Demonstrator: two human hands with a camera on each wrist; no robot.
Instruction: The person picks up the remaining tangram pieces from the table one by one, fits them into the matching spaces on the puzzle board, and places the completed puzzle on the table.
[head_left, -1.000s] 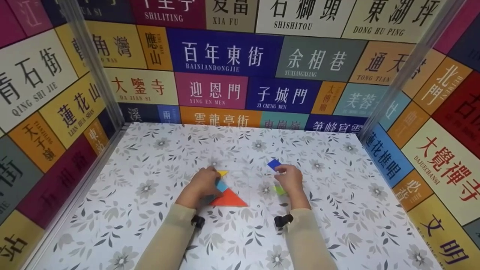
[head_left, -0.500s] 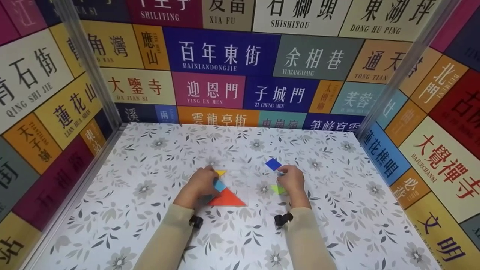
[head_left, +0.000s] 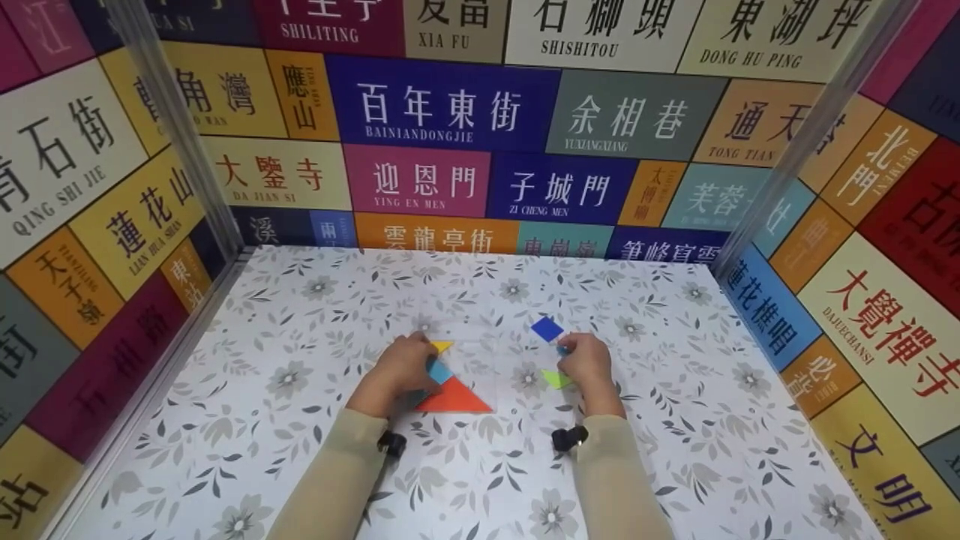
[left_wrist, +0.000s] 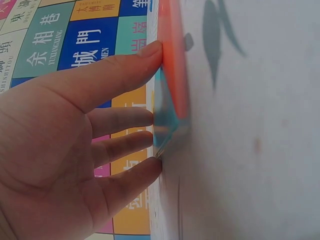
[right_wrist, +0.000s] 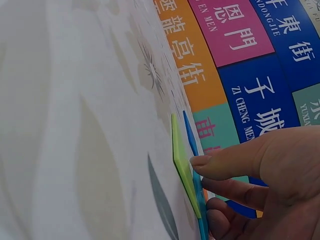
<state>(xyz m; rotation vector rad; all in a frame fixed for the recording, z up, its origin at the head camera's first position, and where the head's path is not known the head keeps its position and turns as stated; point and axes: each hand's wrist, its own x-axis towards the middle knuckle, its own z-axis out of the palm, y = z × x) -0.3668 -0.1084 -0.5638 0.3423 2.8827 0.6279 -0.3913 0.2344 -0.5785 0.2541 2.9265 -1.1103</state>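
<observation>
At 7 o'clock, head view: left hand [head_left: 409,365], fingers apart, thumb touching red triangle [head_left: 456,397]. At 4 o'clock: right hand [head_left: 590,364], fingertips pinching light-blue piece [right_wrist: 201,201].

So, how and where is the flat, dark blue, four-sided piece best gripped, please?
I'd pinch the flat, dark blue, four-sided piece from above, across its far-right and near-left edges. It lies flat, so its rim seems best; those edges look clear, while the right hand sits by the near-right one.
</observation>
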